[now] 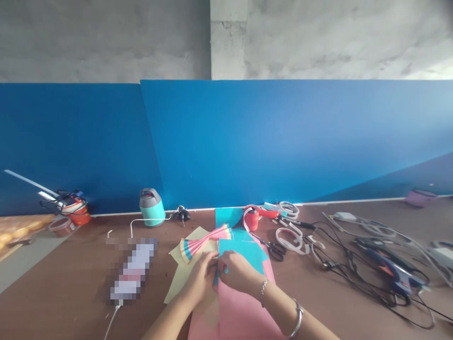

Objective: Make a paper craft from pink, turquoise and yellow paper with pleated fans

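My left hand [204,273] and my right hand [236,270] meet over a stack of coloured paper, fingers closed on a small piece of blue paper [216,276]. Pink paper [242,309] lies beneath my right wrist. A blue sheet [244,252] extends beyond my knuckles, and pale yellow paper [177,283] shows left of my left hand. Just past my hands rests a pleated paper fan [203,242], pink with blue and yellow ends. My right wrist wears two silver bracelets. The fingertips partly hide the blue piece.
Scissors [276,251] and a red tape dispenser [252,219] sit beyond the paper. Tangled cables [348,264] and a blue glue gun [396,271] lie right. A turquoise container [152,208], a pixelated object [133,271] and a red pot [78,212] stand left.
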`<state>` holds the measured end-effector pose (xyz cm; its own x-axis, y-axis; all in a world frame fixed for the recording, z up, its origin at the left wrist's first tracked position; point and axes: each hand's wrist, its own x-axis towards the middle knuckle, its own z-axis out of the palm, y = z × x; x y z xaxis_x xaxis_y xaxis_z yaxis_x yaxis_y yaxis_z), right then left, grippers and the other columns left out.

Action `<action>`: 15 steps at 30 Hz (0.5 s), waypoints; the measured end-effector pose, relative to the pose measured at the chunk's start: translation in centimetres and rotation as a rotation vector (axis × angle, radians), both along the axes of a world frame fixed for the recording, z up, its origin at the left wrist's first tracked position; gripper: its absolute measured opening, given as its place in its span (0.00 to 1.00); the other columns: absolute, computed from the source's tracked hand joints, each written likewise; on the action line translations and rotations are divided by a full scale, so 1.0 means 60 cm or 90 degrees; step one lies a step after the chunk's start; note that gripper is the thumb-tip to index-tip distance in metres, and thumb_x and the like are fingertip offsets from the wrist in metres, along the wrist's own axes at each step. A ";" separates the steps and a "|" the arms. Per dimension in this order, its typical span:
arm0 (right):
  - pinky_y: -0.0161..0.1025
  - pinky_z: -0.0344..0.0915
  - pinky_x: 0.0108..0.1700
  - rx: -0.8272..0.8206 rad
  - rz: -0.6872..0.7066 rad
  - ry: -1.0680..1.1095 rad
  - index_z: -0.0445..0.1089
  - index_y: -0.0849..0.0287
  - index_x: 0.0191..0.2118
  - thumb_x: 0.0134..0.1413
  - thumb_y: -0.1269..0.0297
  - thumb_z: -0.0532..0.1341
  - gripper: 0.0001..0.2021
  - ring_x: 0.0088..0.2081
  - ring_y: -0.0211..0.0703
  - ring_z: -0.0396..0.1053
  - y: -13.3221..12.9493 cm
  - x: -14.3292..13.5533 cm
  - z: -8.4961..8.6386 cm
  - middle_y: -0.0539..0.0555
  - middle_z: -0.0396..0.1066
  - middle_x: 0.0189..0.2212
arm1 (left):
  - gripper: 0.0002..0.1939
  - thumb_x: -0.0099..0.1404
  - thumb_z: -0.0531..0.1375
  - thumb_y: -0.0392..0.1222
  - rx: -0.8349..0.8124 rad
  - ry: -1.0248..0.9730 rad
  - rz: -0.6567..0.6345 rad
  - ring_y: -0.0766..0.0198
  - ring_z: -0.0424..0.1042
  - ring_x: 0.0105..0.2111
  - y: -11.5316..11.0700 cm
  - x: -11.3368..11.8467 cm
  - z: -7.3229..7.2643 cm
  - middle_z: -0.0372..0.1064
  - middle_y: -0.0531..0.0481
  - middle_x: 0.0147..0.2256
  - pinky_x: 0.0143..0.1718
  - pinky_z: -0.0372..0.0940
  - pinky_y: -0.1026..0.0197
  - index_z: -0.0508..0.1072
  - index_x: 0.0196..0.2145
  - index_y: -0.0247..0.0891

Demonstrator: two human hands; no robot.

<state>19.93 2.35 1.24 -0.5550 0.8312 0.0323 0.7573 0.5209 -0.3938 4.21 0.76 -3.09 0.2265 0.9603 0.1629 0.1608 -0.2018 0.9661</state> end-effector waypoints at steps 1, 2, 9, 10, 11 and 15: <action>0.35 0.59 0.39 0.029 0.013 -0.006 0.72 0.59 0.31 0.45 0.75 0.54 0.11 0.38 0.43 0.67 -0.002 0.000 0.000 0.55 0.72 0.34 | 0.17 0.60 0.53 0.36 0.013 0.017 0.006 0.57 0.71 0.45 0.000 0.001 0.001 0.69 0.43 0.46 0.46 0.66 0.56 0.69 0.47 0.37; 0.36 0.59 0.40 0.058 0.029 -0.015 0.72 0.59 0.32 0.46 0.74 0.54 0.10 0.39 0.43 0.66 -0.004 0.001 0.001 0.55 0.71 0.34 | 0.17 0.59 0.53 0.34 0.026 0.040 0.012 0.58 0.70 0.46 0.000 0.001 0.003 0.68 0.43 0.46 0.47 0.66 0.56 0.69 0.47 0.37; 0.40 0.56 0.38 0.212 0.137 -0.081 0.69 0.59 0.35 0.56 0.72 0.52 0.09 0.38 0.44 0.60 -0.025 0.017 -0.009 0.56 0.68 0.37 | 0.19 0.54 0.53 0.30 0.085 0.138 0.004 0.56 0.65 0.51 -0.001 0.000 0.017 0.68 0.43 0.47 0.53 0.61 0.52 0.71 0.43 0.37; 0.40 0.56 0.38 0.229 0.140 -0.083 0.69 0.59 0.35 0.56 0.72 0.52 0.09 0.38 0.44 0.60 -0.026 0.019 -0.012 0.56 0.67 0.37 | 0.18 0.53 0.54 0.30 0.085 0.128 -0.001 0.56 0.65 0.51 -0.001 -0.001 0.015 0.68 0.43 0.47 0.53 0.61 0.53 0.71 0.43 0.37; 0.39 0.55 0.37 0.245 0.143 -0.084 0.69 0.59 0.34 0.56 0.72 0.52 0.09 0.38 0.44 0.59 -0.027 0.021 -0.015 0.56 0.67 0.37 | 0.18 0.53 0.54 0.30 0.083 0.115 -0.006 0.56 0.66 0.50 0.000 -0.002 0.012 0.67 0.43 0.47 0.53 0.62 0.53 0.71 0.43 0.37; 0.39 0.54 0.35 0.254 0.171 -0.071 0.70 0.59 0.34 0.56 0.72 0.52 0.09 0.36 0.43 0.59 -0.022 0.026 -0.019 0.55 0.68 0.35 | 0.18 0.54 0.55 0.30 0.071 0.059 -0.020 0.57 0.67 0.49 0.004 -0.004 -0.002 0.66 0.43 0.48 0.52 0.63 0.52 0.69 0.43 0.38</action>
<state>21.47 1.02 0.08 -0.7657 0.5934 0.2480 0.6021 0.7970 -0.0482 3.96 1.00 -3.21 0.2745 0.9298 0.2453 0.2405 -0.3134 0.9187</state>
